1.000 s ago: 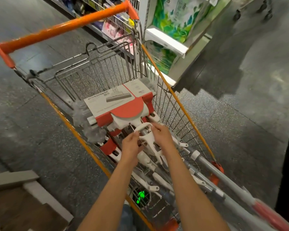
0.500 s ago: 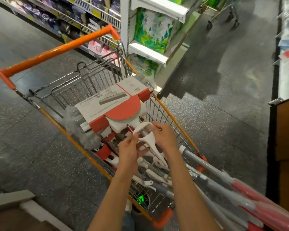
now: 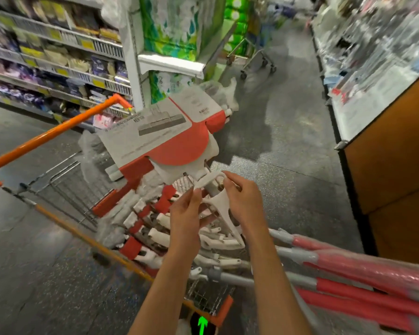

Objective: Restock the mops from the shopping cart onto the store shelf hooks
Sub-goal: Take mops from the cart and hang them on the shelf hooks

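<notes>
Top mop [image 3: 165,139] is tipped up above the cart [image 3: 58,131], head end high, handle trailing back over the pile of mops [image 3: 155,228]. Left hand [image 3: 186,213] pinches its white hanger loop [image 3: 208,182], right hand [image 3: 244,201] curls round the neck bracket. Honestly looks sketchy: only a pinch on thin plastic, so the heavy head could swing and slip, or the handle could snag the others and drag them out.

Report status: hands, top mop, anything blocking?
Left hand and right hand both grip top mop at its white neck bracket. Mop head above cart. More mops piled beneath.
</notes>
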A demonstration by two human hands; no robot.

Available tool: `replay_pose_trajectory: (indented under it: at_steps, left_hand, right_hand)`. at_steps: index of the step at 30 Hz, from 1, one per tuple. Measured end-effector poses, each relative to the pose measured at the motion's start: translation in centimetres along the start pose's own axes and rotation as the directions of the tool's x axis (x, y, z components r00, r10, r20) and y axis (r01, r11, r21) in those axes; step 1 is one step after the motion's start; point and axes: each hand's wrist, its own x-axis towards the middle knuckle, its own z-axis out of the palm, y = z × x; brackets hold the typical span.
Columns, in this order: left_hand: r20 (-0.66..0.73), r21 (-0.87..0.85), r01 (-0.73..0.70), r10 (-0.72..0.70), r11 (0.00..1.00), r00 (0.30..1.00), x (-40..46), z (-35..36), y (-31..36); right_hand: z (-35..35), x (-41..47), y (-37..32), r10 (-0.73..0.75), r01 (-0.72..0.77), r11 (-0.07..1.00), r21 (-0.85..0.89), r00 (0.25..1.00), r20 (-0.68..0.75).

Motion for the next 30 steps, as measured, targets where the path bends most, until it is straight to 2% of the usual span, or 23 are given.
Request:
replay_pose_trajectory:
  at_steps: [8,15,22,27,30]
  left_hand:
    - [0.252,0.061,-0.106,0.087,0.993,0.964,-8.9,6.2,-0.2]
    - [0.456,0.081,-0.190,0.133,0.978,0.880,-18.1,9.9,-2.7]
    - [0.660,0.084,-0.245,0.130,0.966,0.740,-29.6,12.4,-5.5]
    - [0.793,0.070,-0.277,0.115,0.958,0.598,-37.6,13.2,-8.2]
    - [0.846,0.080,-0.224,0.053,0.971,0.531,-42.4,13.4,-10.2]
  right_hand:
    - [-10.3,-9.2,0.0,-0.019,0.057,0.988,0.143,0.967,-0.256]
    - [-16.9,-18.8,2.8,-0.090,0.212,0.959,0.188,0.858,-0.506]
    - [-22.5,-31.0,4.8,0.056,0.227,0.920,0.319,0.730,-0.681]
    - [-24.8,-40.4,6.1,0.135,0.302,0.883,0.360,0.571,-0.809]
    - [-25.7,-45.4,7.1,0.216,0.327,0.851,0.410,0.495,-0.842]
